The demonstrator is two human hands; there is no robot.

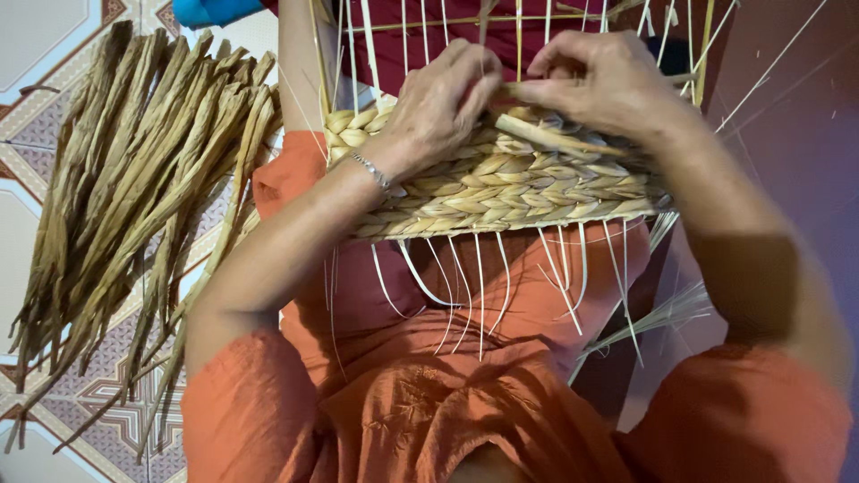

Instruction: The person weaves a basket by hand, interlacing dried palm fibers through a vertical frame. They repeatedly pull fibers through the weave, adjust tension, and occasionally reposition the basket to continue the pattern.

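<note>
Both hands work a woven panel resting on the lap

Left hand (443, 98) presses on the weave (501, 192), fingers curled together, steadying it; right hand (595, 80) pinches a strand (546, 134) at the top row, keeping it taut. Loose strips (134, 188) lie on the floor (36, 54) at the left, within reach

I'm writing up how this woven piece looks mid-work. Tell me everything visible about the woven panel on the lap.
The woven panel is a band of plaited, pale straw-coloured fibre, in several rows of plump braid-like twists. It lies across the person's lap on orange cloth. Thin, stiff pale strips run through it as uprights, sticking out above and hanging loose below its lower edge. The left hand presses on its top edge, and the right hand pinches a strand there. Its far part is hidden by the hands.
</note>
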